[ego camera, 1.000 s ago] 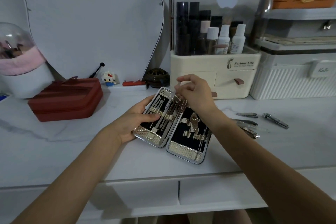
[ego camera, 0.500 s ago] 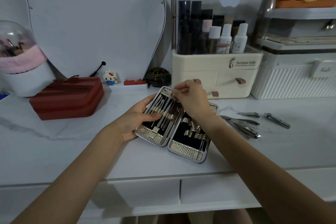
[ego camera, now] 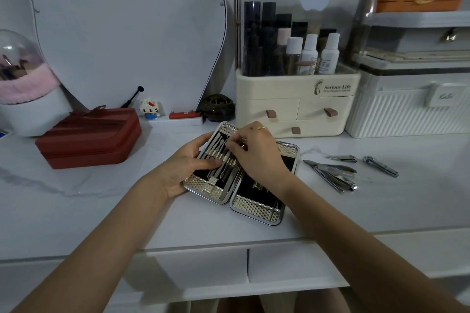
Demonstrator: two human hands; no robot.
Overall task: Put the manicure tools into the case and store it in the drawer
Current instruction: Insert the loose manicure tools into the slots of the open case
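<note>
A white table (ego camera: 76,201) with faint grey marbling runs across a dim room, two flat drawers (ego camera: 292,259) set under its front edge and a large curved mirror (ego camera: 122,33) leaning at the wall behind. At the left sit a clear-domed brush holder (ego camera: 23,84) with a pink fuzzy band and a rust-red zipped pouch (ego camera: 89,137) of smooth leather-like material. Behind the hands stands a cream plastic organizer (ego camera: 297,99) with a smoky clear lid, bottles inside, three small drawers with brown tabs, and the words "Serious Life" printed on its front; an apple-shaped glow sits on the lid. To its right is a ribbed white box (ego camera: 407,112) whose label cannot be read. The case (ego camera: 256,208) lies open flat on the table near the front edge, its two halves rimmed in shiny metal with a gold quilted border and black lining; slim steel tools sit in loops in the left half. The left hand (ego camera: 188,165) grips the left half, thumb pressed across the tools. The right hand (ego camera: 256,152), a gold ring on one finger, reaches over the hinge with fingertips pinched at the tops of those tools; what exactly the grip closes on cannot be told. Loose steel clippers (ego camera: 335,173) lie on the table to the right of the case, apart from both hands.
</note>
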